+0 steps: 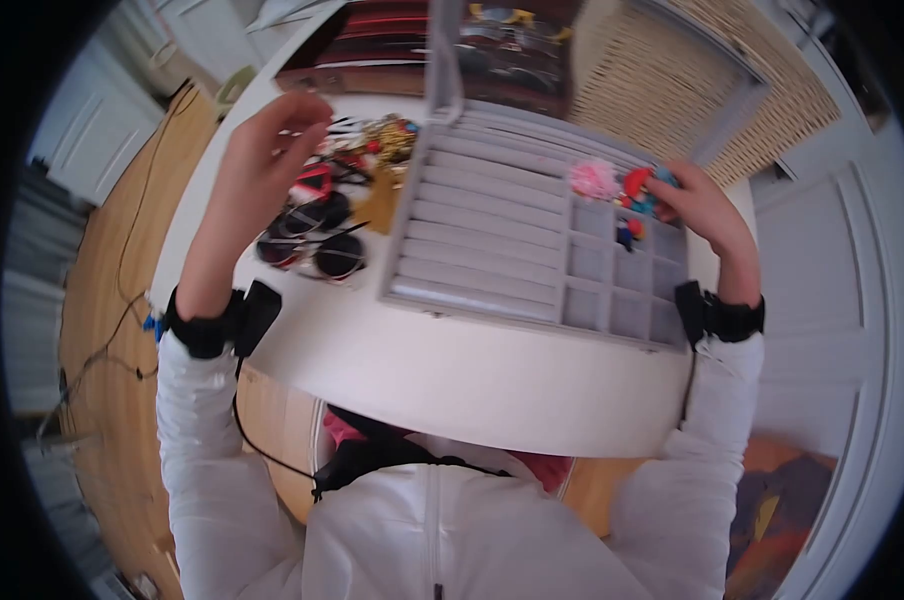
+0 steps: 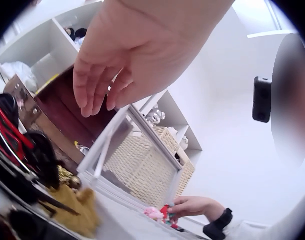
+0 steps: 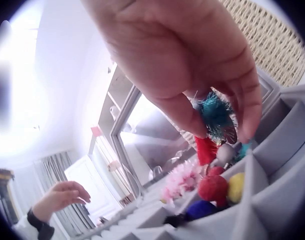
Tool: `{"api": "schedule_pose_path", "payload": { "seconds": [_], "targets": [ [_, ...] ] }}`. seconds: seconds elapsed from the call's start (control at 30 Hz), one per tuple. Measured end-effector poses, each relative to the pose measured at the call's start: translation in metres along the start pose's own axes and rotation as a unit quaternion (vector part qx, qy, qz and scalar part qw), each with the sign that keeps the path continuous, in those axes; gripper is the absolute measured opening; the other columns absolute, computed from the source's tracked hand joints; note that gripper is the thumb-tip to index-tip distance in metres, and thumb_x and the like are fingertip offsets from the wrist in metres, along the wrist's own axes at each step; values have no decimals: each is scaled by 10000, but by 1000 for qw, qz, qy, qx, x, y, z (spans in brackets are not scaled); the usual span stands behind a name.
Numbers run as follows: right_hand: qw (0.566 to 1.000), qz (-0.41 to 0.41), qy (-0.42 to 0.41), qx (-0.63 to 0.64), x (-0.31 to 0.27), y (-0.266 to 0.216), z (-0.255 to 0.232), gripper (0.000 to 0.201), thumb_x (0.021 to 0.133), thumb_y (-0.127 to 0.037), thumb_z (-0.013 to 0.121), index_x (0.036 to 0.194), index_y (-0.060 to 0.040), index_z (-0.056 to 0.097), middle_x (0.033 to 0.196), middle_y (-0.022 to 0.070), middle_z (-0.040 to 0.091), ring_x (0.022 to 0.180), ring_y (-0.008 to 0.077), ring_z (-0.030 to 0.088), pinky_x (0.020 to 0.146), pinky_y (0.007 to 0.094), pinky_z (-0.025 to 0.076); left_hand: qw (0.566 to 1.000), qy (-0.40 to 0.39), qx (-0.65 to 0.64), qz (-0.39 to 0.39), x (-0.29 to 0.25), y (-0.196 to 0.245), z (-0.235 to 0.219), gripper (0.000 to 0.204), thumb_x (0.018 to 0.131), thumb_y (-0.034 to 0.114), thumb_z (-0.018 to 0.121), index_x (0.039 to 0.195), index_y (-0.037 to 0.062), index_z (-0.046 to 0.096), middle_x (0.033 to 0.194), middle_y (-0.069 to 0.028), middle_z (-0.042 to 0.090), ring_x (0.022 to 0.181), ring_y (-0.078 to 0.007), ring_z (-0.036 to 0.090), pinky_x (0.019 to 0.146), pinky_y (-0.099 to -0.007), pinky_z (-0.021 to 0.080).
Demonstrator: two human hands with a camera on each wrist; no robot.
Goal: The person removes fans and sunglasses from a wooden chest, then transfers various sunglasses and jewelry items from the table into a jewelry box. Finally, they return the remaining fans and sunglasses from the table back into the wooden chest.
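Note:
The right hand point(image 1: 704, 208) pinches a teal tinsel pom-pom point(image 3: 216, 115) between thumb and fingers, over the small compartments at the right of a grey jewelry box point(image 1: 482, 308). Under the fingers lie a red piece point(image 3: 206, 150) and small felt balls in red point(image 3: 213, 188), yellow point(image 3: 236, 187) and blue point(image 3: 200, 210). Beside them sits a pink fluffy piece point(image 1: 594, 180). The left hand point(image 1: 264, 150) is raised above the sunglasses point(image 1: 339, 256) and gold jewelry point(image 1: 390, 140), fingers loosely bent, holding nothing.
The box's clear lid point(image 1: 662, 80) stands raised at the back, with a woven basket point(image 1: 772, 95) behind it. A dark red case point(image 1: 372, 50) stands at the back left. A mustard cloth piece point(image 1: 377, 205) lies left of the box on the white table point(image 1: 452, 385).

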State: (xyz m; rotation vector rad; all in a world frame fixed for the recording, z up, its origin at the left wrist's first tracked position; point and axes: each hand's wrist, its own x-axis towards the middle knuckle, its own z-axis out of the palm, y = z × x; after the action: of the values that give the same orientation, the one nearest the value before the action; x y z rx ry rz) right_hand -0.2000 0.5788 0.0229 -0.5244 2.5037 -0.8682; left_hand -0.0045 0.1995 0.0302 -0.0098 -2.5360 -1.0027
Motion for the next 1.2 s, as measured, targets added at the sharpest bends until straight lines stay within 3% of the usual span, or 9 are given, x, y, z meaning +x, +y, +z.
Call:
{"api": "schedule_pose_path", "payload": {
  "seconds": [0.07, 0.13, 0.27, 0.5, 0.57, 0.63, 0.87, 1.1, 1.2],
  "targets": [
    [998, 1, -31, -48, 8, 10, 2, 308, 831, -240, 610, 1013, 8, 587, 907, 81, 621, 745, 126, 580, 658, 248, 478, 999, -18, 47, -10, -5, -4, -4, 148, 878, 16, 527, 1019, 20, 572, 926, -44, 604, 883, -128, 583, 729, -262, 470],
    [932, -226, 152, -240, 7, 23, 9, 247, 790, -167, 643, 950, 17, 607, 863, 102, 602, 751, 169, 569, 682, 292, 471, 995, -35, 93, 30, -4, -18, -3, 197, 835, -45, 541, 1018, 17, 577, 906, -64, 607, 837, -163, 585, 717, -265, 474],
    [966, -137, 151, -163, -13, -25, 13, 167, 756, -69, 648, 898, 17, 626, 850, 129, 587, 772, 232, 576, 710, 328, 463, 988, -72, 133, 16, 4, -20, 5, 240, 763, -92, 572, 985, -3, 599, 953, -99, 586, 863, -205, 591, 714, -286, 483],
    [951, -205, 83, -218, 7, -3, 19, 122, 786, -39, 623, 899, 5, 638, 778, 85, 574, 670, 184, 534, 642, 314, 448, 964, -159, 140, 163, 13, -22, 34, 285, 656, -94, 638, 918, 18, 646, 904, -130, 518, 922, -309, 529, 785, -364, 457],
    [986, -105, 22, -125, 1, -11, 7, 177, 806, -72, 617, 970, -7, 627, 816, 67, 588, 653, 154, 521, 626, 289, 439, 938, -217, 184, 197, 15, -19, 42, 275, 620, -65, 662, 881, 23, 658, 897, -137, 514, 914, -296, 534, 767, -375, 459],
    [977, -135, 99, -130, -1, -8, 2, 219, 812, -84, 614, 1020, -16, 610, 839, 56, 591, 648, 132, 512, 624, 280, 437, 932, -213, 196, 219, 17, -15, 45, 231, 613, -53, 654, 833, 19, 653, 871, -141, 516, 880, -306, 545, 745, -384, 459],
    [957, -204, 207, 15, -22, -40, 6, 348, 805, -98, 626, 1143, -49, 564, 961, 34, 587, 658, 66, 495, 641, 219, 439, 984, -155, 47, 76, 37, 14, 10, 116, 762, -62, 550, 865, -9, 555, 837, -74, 548, 784, -187, 574, 688, -292, 455],
    [908, -407, 74, 68, -30, -126, 65, 392, 869, -78, 589, 1232, -5, 460, 1069, 85, 572, 810, 81, 589, 672, 223, 504, 977, -103, -152, 107, 54, 74, 21, 222, 872, 52, 545, 1081, -24, 542, 937, -38, 601, 833, -86, 552, 736, -235, 448],
    [943, -280, -69, 165, -28, -128, 50, 352, 908, -137, 558, 1218, 1, 463, 949, 100, 611, 743, 98, 622, 627, 230, 515, 955, -67, -280, 69, 58, 83, 39, 263, 875, 73, 549, 1116, -34, 538, 959, -51, 606, 875, -103, 577, 770, -243, 457]
  ]
}}
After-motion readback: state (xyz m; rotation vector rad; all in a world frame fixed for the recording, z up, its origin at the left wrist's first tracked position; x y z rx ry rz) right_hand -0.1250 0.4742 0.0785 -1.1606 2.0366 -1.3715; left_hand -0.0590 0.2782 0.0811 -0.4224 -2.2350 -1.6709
